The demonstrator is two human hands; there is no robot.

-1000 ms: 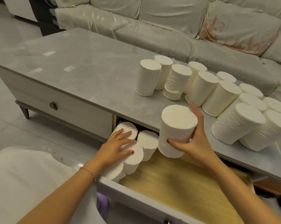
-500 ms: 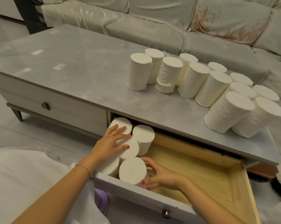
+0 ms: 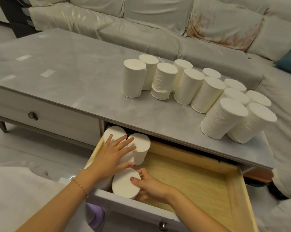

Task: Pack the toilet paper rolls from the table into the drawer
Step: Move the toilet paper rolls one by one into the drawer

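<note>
The open wooden drawer (image 3: 196, 178) sticks out from the grey table (image 3: 77, 84). Several white toilet paper rolls stand upright in its left end. My right hand (image 3: 151, 186) grips the nearest roll (image 3: 124, 183) by the drawer's front wall. My left hand (image 3: 113, 156) lies flat with spread fingers on the tops of the rolls behind it, touching the far rolls (image 3: 139, 144). Several more rolls (image 3: 223, 118) stand on the table's right part, the leftmost one (image 3: 133, 77) a little apart.
A pale sofa (image 3: 158, 22) runs along the table's far side. A shut drawer with a round knob (image 3: 32, 115) is at the left. The open drawer's right half shows bare wood. White cloth (image 3: 24, 195) covers my lap at the lower left.
My right hand carried a roll from above the table edge down into the drawer and stood it by the front wall. My left hand stayed pressed on the packed rolls.
</note>
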